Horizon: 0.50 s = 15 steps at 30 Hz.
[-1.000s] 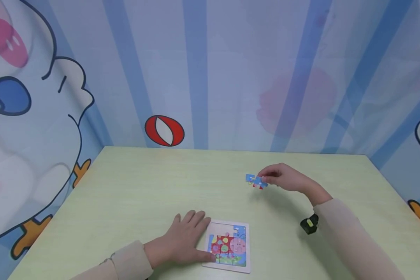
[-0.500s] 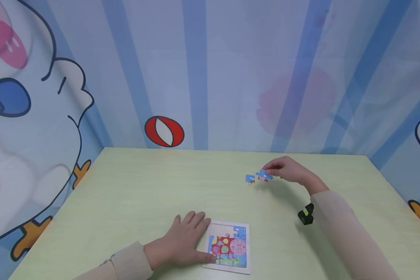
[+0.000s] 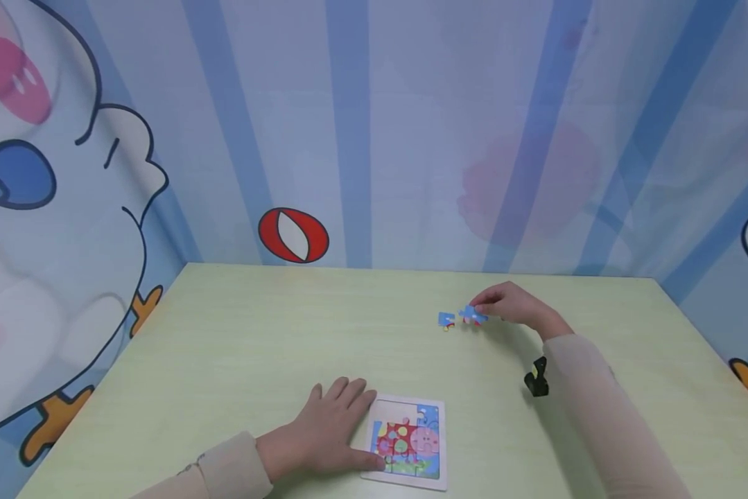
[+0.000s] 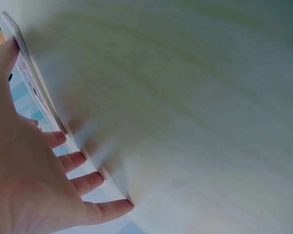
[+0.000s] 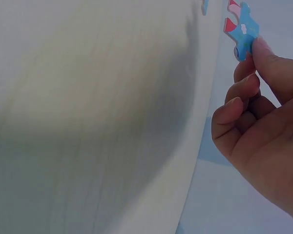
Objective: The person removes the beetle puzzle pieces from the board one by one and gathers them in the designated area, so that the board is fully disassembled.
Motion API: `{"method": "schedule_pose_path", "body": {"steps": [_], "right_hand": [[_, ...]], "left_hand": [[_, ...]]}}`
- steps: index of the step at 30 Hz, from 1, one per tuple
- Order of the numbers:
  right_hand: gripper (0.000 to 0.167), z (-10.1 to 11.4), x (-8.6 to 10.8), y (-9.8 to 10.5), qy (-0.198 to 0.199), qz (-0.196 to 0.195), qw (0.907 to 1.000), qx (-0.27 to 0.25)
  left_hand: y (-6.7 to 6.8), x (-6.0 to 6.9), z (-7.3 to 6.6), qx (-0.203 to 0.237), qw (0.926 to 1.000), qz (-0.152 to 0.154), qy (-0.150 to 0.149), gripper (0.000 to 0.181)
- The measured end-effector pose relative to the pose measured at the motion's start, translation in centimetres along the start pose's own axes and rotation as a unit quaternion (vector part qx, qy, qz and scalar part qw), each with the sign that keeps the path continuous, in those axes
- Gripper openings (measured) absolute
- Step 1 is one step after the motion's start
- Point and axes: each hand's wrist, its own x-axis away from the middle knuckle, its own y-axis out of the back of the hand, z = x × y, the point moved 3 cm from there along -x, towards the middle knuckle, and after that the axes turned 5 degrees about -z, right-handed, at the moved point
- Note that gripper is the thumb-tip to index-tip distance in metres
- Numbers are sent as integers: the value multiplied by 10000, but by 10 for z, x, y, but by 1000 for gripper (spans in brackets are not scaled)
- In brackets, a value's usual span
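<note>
A pale green desk (image 3: 255, 333) lies beneath the hands (image 3: 325, 435); beyond them rises a blue-striped backdrop (image 3: 417, 138) with a red-and-white oval (image 3: 294, 235), cartoon figures (image 3: 80, 256) at either side.

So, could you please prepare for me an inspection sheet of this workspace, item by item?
Surface: pale yellow-green tabletop.
Job's things: jigsaw tray, partly filled, gap at upper left in the head view; loose jigsaw piece on the tabletop; held jigsaw piece, blue with red.
Clutter: nothing seen.
Left hand: fingers spread, thumb on the tray's edge.
Right hand: pinches the held piece between thumb and index finger.
Cables: nothing seen.
Surroundings: blue striped backdrop with cartoon prints.
</note>
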Motion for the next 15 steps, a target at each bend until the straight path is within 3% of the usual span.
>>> {"method": "schedule_pose_path", "body": {"steps": [15], "right_hand": [[24,-12,-12,-12,-189,-117,9996,172]], "left_hand": [[-1,-1,1,-14,10000,35,7,101]]}}
